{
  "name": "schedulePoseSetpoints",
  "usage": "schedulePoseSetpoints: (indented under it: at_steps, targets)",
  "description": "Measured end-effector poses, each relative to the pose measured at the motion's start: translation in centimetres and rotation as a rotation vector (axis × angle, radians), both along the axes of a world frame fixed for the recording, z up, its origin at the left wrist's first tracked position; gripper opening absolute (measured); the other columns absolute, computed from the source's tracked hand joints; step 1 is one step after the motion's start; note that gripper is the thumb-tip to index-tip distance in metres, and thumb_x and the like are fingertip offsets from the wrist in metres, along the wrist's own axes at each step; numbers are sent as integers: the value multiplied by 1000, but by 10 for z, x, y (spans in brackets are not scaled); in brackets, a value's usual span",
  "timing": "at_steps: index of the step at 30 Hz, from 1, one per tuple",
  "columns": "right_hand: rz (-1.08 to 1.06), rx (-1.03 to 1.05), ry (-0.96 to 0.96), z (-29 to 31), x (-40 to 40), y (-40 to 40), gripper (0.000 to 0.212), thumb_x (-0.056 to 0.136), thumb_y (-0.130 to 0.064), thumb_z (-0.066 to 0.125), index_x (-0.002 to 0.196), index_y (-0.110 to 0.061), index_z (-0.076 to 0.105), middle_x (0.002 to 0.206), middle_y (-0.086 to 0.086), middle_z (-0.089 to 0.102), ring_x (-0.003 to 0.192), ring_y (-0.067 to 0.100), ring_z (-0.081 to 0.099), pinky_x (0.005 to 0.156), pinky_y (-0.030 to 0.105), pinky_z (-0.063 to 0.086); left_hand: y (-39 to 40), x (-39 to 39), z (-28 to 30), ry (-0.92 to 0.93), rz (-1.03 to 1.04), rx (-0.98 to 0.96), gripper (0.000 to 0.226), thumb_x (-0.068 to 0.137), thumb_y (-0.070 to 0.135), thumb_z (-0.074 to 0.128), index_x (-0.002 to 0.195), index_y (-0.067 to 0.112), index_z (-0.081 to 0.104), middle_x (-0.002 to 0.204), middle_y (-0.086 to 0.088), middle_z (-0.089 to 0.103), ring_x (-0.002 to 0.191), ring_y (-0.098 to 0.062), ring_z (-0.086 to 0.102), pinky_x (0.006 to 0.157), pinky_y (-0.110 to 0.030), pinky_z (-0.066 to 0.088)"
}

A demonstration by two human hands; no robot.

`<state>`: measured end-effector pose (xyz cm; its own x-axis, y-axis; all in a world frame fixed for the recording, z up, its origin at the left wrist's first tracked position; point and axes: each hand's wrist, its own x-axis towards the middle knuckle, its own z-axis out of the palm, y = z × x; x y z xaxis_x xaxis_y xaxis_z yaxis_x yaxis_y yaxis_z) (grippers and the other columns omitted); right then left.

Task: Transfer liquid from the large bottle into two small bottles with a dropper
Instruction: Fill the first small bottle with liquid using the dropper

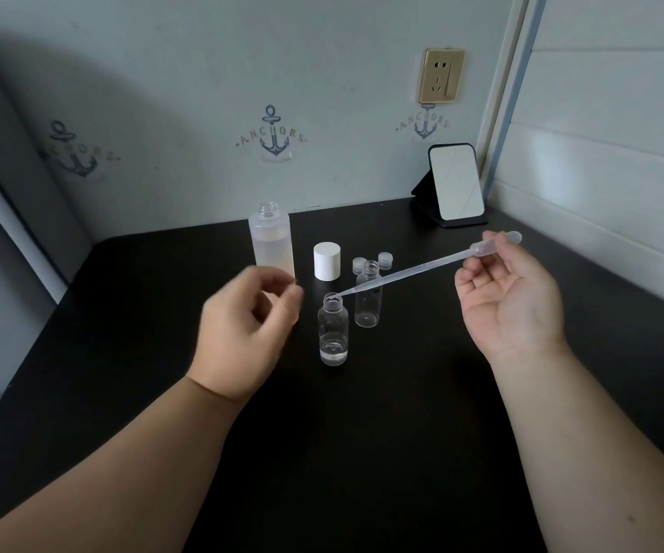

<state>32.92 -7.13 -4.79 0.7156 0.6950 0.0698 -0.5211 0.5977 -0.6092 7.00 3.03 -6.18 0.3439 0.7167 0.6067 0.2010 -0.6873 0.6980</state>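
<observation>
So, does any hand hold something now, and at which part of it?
The right hand pinches the dropper at its bulb end, tip at the nearer small bottle's mouth. The left hand holds nothing.

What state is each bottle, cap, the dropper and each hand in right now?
Large bottle: uncapped, upright, partly full.
White cap: off, on the table.
Near small bottle: open, a little liquid inside.
Far small bottle: open, looks empty.
Two small caps: off, behind it.
Dropper: tip at near bottle's mouth.
Right hand: pinching the bulb.
Left hand: loosely curled, empty.
</observation>
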Motion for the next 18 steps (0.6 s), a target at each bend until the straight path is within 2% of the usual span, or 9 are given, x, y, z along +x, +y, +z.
schedulePoseSetpoints:
  at_steps: [2, 4, 6, 8, 12, 18]
  targets:
    - [1, -1, -8, 0, 0, -1, 24, 92, -11, 64, 74, -13, 79, 73, 1, 67, 61, 13, 60, 62, 22, 48, -1, 4, 0, 187, -116, -30, 42, 87, 64, 61, 109, 28, 68, 85, 18, 68, 72, -11, 64, 65, -20, 50]
    - [4, -2, -22, 0, 0, -1, 25, 92, -11, 64, 73, -14, 79, 73, 0, 67, 61, 13, 59, 62, 22, 48, -2, 8, 0, 352, -182, -62, 59, 74, 73, 62, 115, 30, 66, 82, 25, 65, 72, -8, 62, 62, -13, 46]
    - [1, -2, -23, 0, 0, -1, 25, 93, -11, 63, 73, -14, 79, 72, 0, 66, 61, 12, 59, 62, 21, 48, -1, 11, -2, 466, -208, -69, 55, 71, 71, 69, 110, 33, 63, 85, 31, 62, 74, -2, 61, 60, -11, 43]
    - [-5, 2, -22, 0, 0, -1, 24, 93, -11, 64, 73, -14, 78, 72, 1, 66, 60, 13, 58, 61, 21, 48, 0, 14, -4, 535, -194, -47, 45, 74, 61, 76, 105, 32, 63, 82, 28, 63, 79, 6, 59, 61, -9, 42]
    - [-12, 5, -46, 0, 2, -1, 22, 91, -12, 66, 72, -15, 77, 72, 0, 66, 62, 12, 58, 63, 21, 48, 0, 14, -3, 545, -166, -13, 32, 81, 50, 77, 104, 36, 60, 82, 22, 62, 84, 6, 59, 63, -10, 42]
    - [-28, 8, -62, -2, 6, 1, 21, 90, -13, 67, 71, -17, 75, 73, -1, 65, 65, 11, 56, 65, 20, 47, 3, 11, -4, 500, -184, -19, 29, 84, 34, 76, 110, 34, 64, 85, 16, 67, 83, -3, 63, 71, -24, 52]
